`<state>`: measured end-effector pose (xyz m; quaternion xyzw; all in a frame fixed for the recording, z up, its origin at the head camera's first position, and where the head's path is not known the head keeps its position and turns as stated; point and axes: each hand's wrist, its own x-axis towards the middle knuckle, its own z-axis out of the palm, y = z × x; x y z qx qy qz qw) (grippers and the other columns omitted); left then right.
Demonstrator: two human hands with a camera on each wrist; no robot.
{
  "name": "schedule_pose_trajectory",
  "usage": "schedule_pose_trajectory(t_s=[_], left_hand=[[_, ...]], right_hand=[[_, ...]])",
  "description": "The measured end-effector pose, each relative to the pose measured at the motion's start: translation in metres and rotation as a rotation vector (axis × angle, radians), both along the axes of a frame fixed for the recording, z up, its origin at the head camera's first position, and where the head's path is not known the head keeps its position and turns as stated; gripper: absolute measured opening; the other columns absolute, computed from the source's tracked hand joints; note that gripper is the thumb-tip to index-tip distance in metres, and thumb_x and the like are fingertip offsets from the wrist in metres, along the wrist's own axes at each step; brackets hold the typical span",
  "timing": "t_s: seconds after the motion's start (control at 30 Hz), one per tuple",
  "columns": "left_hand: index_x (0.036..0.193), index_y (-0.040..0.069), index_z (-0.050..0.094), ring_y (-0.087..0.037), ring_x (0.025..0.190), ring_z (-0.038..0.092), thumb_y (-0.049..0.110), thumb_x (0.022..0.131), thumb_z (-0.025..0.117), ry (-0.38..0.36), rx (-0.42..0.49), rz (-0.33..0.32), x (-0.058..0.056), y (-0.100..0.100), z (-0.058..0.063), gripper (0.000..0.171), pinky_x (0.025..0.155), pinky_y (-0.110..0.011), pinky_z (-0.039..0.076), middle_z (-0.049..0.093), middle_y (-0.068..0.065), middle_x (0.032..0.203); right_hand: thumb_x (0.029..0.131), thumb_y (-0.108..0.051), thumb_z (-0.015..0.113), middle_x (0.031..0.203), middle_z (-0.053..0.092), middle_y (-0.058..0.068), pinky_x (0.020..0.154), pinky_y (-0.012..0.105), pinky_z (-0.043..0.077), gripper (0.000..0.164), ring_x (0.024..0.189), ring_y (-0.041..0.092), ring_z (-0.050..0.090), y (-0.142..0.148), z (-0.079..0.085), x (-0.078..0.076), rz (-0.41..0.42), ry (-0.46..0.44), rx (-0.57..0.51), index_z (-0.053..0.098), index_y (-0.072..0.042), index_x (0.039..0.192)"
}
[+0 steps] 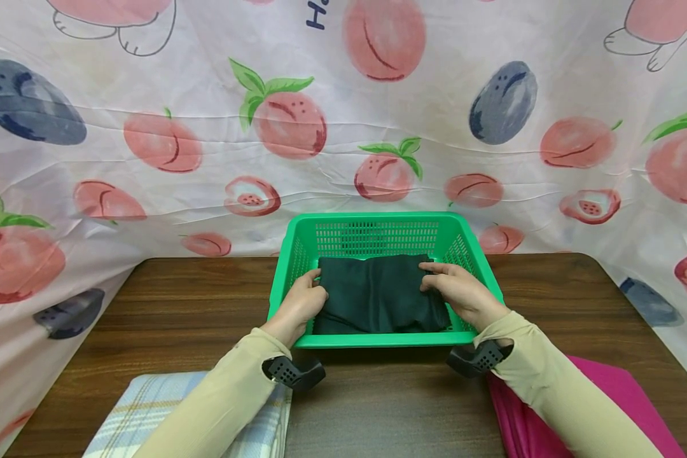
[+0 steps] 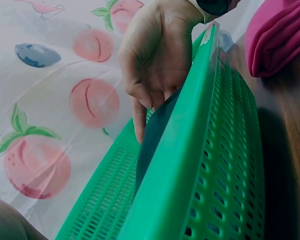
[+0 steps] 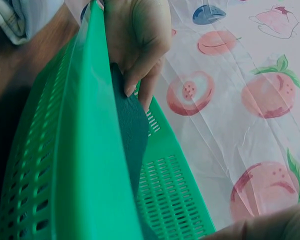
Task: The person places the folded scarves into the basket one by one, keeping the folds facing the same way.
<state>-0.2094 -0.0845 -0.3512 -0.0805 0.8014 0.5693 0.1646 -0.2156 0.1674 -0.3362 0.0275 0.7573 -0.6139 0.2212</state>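
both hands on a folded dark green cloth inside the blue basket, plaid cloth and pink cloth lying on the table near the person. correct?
Not quite: the basket is green, not blue, as the head view shows. The rest holds: left hand and right hand both grip the folded dark green cloth inside it, with the plaid cloth and pink cloth on the table.

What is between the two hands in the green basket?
A folded dark green cloth lies between the left hand and the right hand, inside the green basket. Each hand grips one side. The head view shows it best.
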Motion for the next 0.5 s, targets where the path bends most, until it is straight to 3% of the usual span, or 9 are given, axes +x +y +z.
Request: schedule_pose_trajectory(t_s=[0.27,0.5], left_hand=[[0.148,0.006,0.015,-0.038,0.14,0.018,0.008,0.091,0.042,-0.054,-0.073,-0.007,0.0007,-0.0006,0.0003,0.063,0.111,-0.052,0.024,0.019,-0.02,0.151],[0.147,0.001,0.014,-0.037,0.139,0.019,0.019,0.091,0.048,-0.059,-0.126,-0.019,0.0028,-0.0013,0.0012,0.068,0.112,-0.052,0.023,0.019,-0.021,0.151]], right_hand=[[0.089,-0.007,0.046,0.154,0.008,0.021,0.114,0.046,0.016,0.06,0.139,0.029,0.012,0.003,-0.0017,-0.0013,0.014,-0.015,0.032,0.024,0.002,0.144],[0.089,-0.012,0.048,0.153,0.014,0.019,0.115,0.053,0.01,0.063,0.142,0.033,0.009,0.0076,-0.0027,-0.0021,0.051,-0.019,0.072,0.022,0.001,0.145]])
